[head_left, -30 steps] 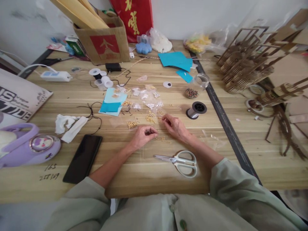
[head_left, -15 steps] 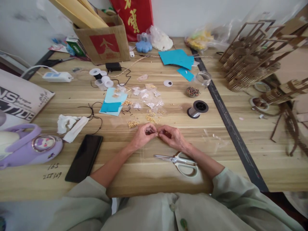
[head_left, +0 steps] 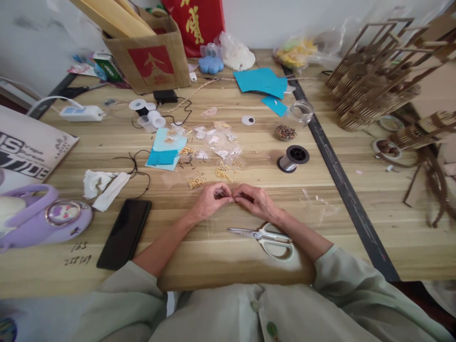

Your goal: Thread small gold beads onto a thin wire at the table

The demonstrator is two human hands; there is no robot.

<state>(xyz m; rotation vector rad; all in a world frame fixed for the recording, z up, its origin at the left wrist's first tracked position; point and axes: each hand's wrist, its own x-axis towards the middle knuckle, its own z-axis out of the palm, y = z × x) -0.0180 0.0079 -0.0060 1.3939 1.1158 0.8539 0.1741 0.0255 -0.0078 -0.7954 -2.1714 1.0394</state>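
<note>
My left hand (head_left: 213,200) is closed in a pinch just in front of the loose gold beads. A thin, pale thread (head_left: 211,224) hangs below it toward the tabletop. Fingertip to fingertip with it, my right hand (head_left: 254,199) pinches too; whatever tiny piece lies between the fingers is too small to make out. Small heaps of gold beads (head_left: 195,182) lie beyond the hands, with more gold beads (head_left: 223,174) nearer the middle. Below my right wrist rest scissors (head_left: 263,236) with pale handles. A spool of fine wire (head_left: 292,158) stands to the right.
Small clear bags (head_left: 217,140) of findings lie past the beads, beside blue paper pieces (head_left: 164,154). A jar (head_left: 286,132) of dark beads is at the right. The phone (head_left: 124,233) and a purple bottle (head_left: 50,216) are at the left, woven wooden baskets (head_left: 366,90) at far right.
My hands stay pinched together at nearly the same spot, with only a slight shift of the fingers. The camera view has tilted a little; the objects on the table have not moved.
</note>
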